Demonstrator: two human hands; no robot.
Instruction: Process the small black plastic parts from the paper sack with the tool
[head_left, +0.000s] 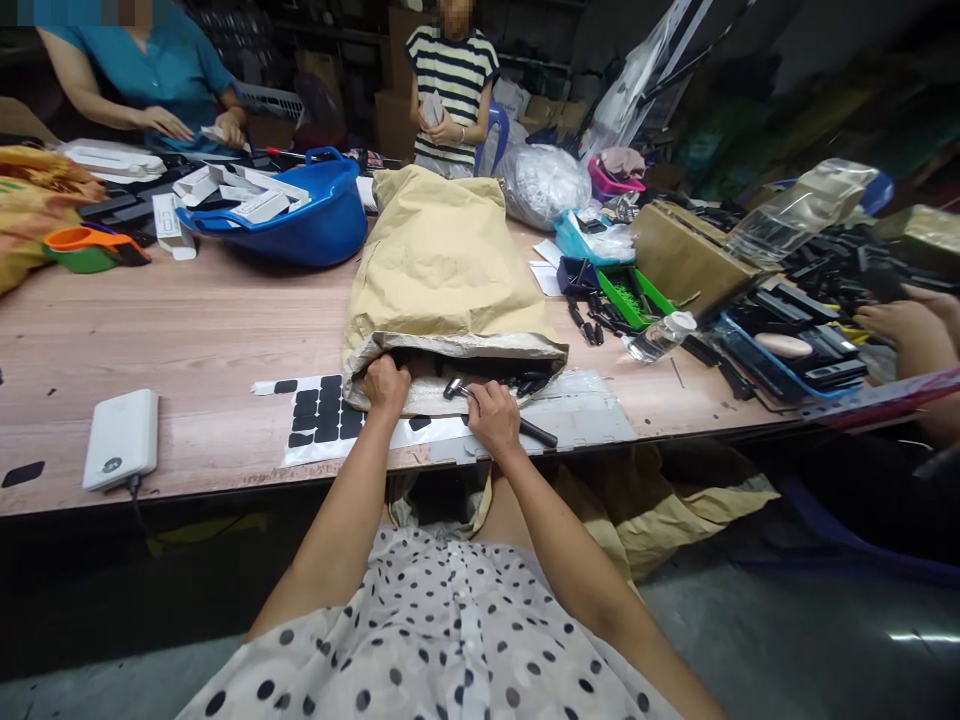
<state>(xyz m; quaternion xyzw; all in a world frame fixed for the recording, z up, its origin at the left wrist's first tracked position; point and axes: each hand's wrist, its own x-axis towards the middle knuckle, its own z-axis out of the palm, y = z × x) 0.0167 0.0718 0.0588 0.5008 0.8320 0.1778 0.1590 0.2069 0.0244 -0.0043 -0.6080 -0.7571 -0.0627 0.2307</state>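
A large tan paper sack [450, 260] lies on the table with its mouth towards me, and dark items [532, 382] show inside the opening. My left hand [386, 383] is closed on the left edge of the sack's mouth. In front of the opening, my right hand [495, 415] is closed around a black-handled tool with a small shiny metal head [541, 434]; its exact kind is unclear. Under my hands lies a white sheet of black stickers [328, 408], partly covered by the sack.
A white power bank [120, 440] with a cable lies left. Behind it stands a blue basin [300, 225] holding white boxes. To the right are a water bottle [660, 337], a green tray [634, 298] and a carton [690, 260]. Co-workers sit or stand across and at right.
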